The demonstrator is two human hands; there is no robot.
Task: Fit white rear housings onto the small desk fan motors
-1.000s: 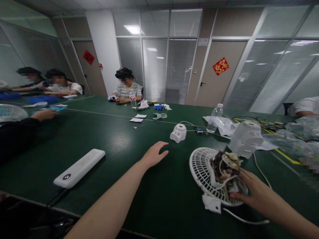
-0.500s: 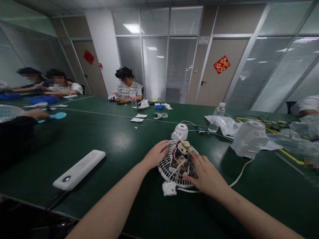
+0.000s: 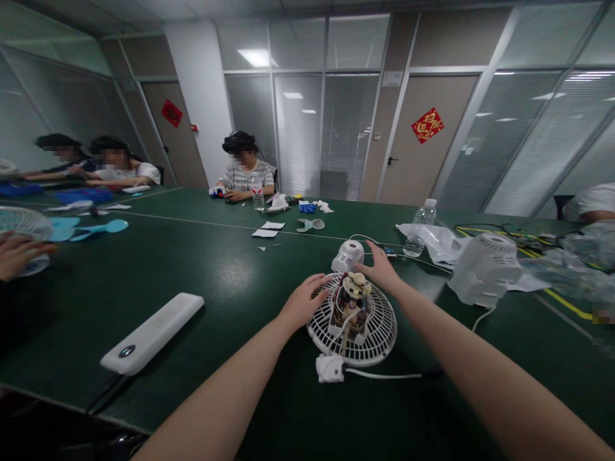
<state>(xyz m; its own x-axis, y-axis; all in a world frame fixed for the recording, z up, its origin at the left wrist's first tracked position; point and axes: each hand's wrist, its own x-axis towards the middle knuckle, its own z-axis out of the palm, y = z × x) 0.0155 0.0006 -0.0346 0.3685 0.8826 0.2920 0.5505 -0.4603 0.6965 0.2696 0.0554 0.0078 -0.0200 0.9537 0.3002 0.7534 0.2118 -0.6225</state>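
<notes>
A round white fan grille (image 3: 382,339) lies on the table before me, with the bared motor and wiring (image 3: 354,301) standing up in its middle. My left hand (image 3: 302,302) rests on the left rim of the grille, fingers stretched out. Beyond the grille is a white vented motor cover (image 3: 348,256). Close to its right side my right hand (image 3: 383,269) reaches out, open, thumb and fingers apart; whether a fingertip touches the cover I cannot tell. A white plug-like block (image 3: 329,369) with a cable sits at the grille's near edge.
A white power bank (image 3: 156,333) lies left. A white fan base (image 3: 485,269), a water bottle (image 3: 421,227) and plastic bags (image 3: 590,256) stand right. Farther off are a clear fan blade (image 3: 311,224) and paper slips (image 3: 269,228). Co-workers sit around; one's hand (image 3: 19,255) shows at left.
My right hand has left the grille's right side and moved forward to beside the motor cover. My left hand stays on the grille. At left, a co-worker's hand has drawn back, uncovering blue fan blades.
</notes>
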